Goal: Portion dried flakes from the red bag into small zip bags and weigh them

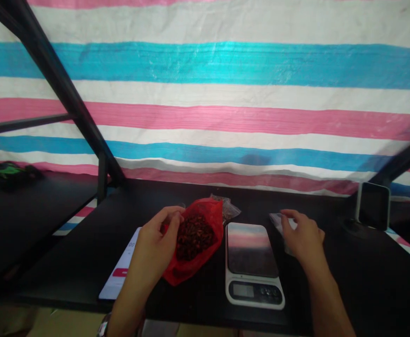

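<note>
My left hand [159, 241] pinches the left rim of a red plastic bag [187, 267]. The bag stands with its mouth wide, showing small dark reddish-brown dried pieces [195, 236] inside. To its right is a white kitchen scale [252, 262] with a dark, shiny plate and a small display; nothing lies on it. Beyond the scale's right side, my right hand [305, 236] has its thumb and fingers closed on a clear plastic bag [277, 221], partly hidden under the hand. Another clear bag [229, 209] with small contents lies behind the red one.
A phone [120, 276] with a lit screen lies left, partly behind my left forearm. A small dark-screened device [373, 206] stands at the right on the black table [78, 262]. Black frame bars [61, 79] and a striped sheet [226, 98] rise behind.
</note>
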`<state>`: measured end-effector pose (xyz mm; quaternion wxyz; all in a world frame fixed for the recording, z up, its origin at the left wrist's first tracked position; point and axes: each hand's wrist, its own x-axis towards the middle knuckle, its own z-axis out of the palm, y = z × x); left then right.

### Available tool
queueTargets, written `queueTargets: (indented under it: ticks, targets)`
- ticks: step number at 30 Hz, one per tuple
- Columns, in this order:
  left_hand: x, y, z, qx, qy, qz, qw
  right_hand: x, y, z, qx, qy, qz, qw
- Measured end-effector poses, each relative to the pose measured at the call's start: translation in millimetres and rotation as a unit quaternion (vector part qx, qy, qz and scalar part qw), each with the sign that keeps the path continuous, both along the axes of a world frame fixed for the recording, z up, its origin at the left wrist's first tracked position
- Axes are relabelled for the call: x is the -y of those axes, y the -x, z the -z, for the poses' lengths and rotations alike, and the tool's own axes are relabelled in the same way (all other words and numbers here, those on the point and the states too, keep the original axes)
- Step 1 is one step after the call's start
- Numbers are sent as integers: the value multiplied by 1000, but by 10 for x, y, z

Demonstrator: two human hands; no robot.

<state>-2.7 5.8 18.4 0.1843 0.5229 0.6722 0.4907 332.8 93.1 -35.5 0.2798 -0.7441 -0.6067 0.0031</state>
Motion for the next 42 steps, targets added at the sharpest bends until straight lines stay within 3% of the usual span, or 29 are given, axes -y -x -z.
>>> queueTargets:
  ticks: [3, 6, 9, 16, 20, 24, 27, 31, 36, 42]
  targets:
    - [1, -10, 13, 1, 6, 2, 1000, -95, 404, -47, -56, 17, -137, 989]
    - [24, -11, 16, 3, 7, 6, 1000, -196, 754, -59, -46, 78, -210, 973]
    - [50, -5, 18, 11, 9, 10, 1000, -275, 940, -62, -30, 114, -218, 969]
    - [95, 96, 53, 1, 9, 7, 1000, -406, 1095, -67, -42, 117, -199, 972]
    - [147, 180, 33, 3, -18, -26, 999, -399, 1136, -177, -144, 91, -201, 965]
    - [204, 118, -54, 25, -43, -34, 998, -153, 1033, -566, -327, 33, -238, 914]
    - [262, -56, -129, 66, -52, 28, 996, 231, 941, -985, -377, -42, -254, 890]
    - [363, -317, -226, 136, -12, 128, 982, 735, 1007, -1354, -413, -11, -282, 866]
    - [406, -403, -273, 249, 30, 212, 945, 933, 1330, -1336, -403, 67, -366, 836]
    - [373, -295, -231, 279, 59, 243, 927, 885, 1466, -1171, -396, 59, -365, 840]
